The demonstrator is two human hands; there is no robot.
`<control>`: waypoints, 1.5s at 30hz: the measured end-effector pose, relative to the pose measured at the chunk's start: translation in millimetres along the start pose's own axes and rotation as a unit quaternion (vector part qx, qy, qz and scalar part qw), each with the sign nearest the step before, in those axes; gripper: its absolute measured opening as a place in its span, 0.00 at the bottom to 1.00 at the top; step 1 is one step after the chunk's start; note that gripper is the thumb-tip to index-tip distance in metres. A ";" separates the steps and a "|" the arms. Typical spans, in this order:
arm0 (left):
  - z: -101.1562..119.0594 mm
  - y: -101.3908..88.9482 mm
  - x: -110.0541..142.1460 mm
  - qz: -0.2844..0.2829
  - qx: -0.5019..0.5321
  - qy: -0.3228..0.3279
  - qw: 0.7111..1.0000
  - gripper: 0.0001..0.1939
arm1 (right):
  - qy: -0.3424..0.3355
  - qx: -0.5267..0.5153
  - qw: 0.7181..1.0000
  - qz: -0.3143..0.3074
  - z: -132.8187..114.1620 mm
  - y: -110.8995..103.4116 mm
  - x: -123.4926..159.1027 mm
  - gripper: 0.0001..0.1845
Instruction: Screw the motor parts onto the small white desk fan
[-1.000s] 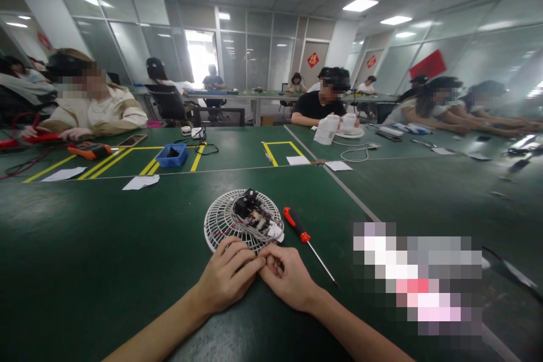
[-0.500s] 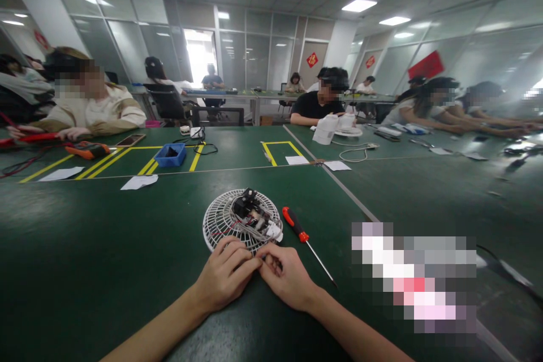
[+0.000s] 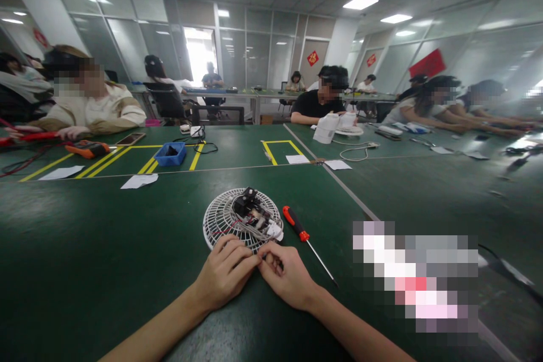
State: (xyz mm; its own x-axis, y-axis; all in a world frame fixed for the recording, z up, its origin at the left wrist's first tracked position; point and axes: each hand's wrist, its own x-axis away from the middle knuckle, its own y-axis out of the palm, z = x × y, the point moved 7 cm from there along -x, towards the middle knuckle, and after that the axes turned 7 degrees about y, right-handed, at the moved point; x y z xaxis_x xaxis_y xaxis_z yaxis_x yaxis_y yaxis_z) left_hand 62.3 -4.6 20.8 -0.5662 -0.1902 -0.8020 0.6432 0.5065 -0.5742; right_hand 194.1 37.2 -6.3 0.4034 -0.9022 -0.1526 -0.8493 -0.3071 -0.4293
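A round white fan grille [image 3: 216, 212] lies flat on the green table. On it rests a black motor assembly [image 3: 250, 203] with wires and small parts. My left hand [image 3: 227, 271] is at the grille's near edge, fingers bent and drawn together. Close beside it, my right hand [image 3: 286, 274] is curled in a pinch, its fingertips meeting those of the left. Whatever they pinch, if anything, is hidden by the fingers. To the right of the grille lies a red and black screwdriver [image 3: 302, 232], its shaft pointing toward me.
A blue bin [image 3: 170, 154] with dark contents stands beyond, left of centre, near paper sheets [image 3: 139, 181] and yellow tape marks. An orange and black multimeter [image 3: 87, 149] lies far left. Across the table a person [image 3: 320, 99] sits behind white fan parts [image 3: 326, 127]. A blurred patch covers things at right.
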 end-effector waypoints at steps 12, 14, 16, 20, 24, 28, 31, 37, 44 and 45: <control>-1.1 -1.4 -0.5 0.005 0.002 -0.008 1.000 0.07 | 0.012 -0.007 1.000 -0.007 2.7 0.9 2.3 0.01; -1.2 -1.4 -1.3 0.002 0.004 -0.009 1.000 0.06 | 0.008 -0.006 1.000 -0.005 1.9 0.3 2.5 0.02; -1.3 -1.3 -1.9 -0.001 0.005 -0.010 1.000 0.06 | 0.002 -0.007 1.000 -0.002 0.6 -0.2 2.4 0.02; -1.2 -1.9 -2.2 -0.005 0.006 -0.009 1.000 0.07 | -0.002 -0.007 1.000 -0.001 -1.4 -0.7 2.0 0.02; -1.8 -1.6 -1.3 -0.006 0.009 -0.011 1.000 0.07 | 0.001 -0.012 1.000 -0.005 -1.3 -0.4 1.7 0.03; -2.4 0.7 0.6 -0.012 0.016 -0.012 1.000 0.08 | 0.002 -0.012 1.000 -0.002 -1.3 -0.6 1.9 0.03; -2.5 1.7 2.1 -0.013 0.016 -0.012 1.000 0.08 | -0.001 -0.012 1.000 -0.004 -2.2 -0.4 2.1 0.03; -1.8 0.2 0.6 -0.010 0.012 -0.005 1.000 0.07 | -0.003 -0.014 1.000 -0.003 -2.2 -0.9 1.9 0.03; -2.2 0.1 0.9 -0.013 0.012 -0.006 1.000 0.07 | 0.000 -0.013 1.000 -0.005 -2.2 -1.0 1.2 0.02; -2.2 0.2 1.0 -0.014 0.011 -0.006 1.000 0.07 | 0.000 -0.012 1.000 -0.005 -2.2 -1.0 1.2 0.02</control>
State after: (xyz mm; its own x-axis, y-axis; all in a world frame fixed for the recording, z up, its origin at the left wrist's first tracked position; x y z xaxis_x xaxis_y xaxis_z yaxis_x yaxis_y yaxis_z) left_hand 60.7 -2.9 20.2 -0.5778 -0.2144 -0.7875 0.6386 0.4820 -0.5999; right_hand 194.8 35.8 -4.1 0.4114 -0.8992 -0.1487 -0.8535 -0.3228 -0.4090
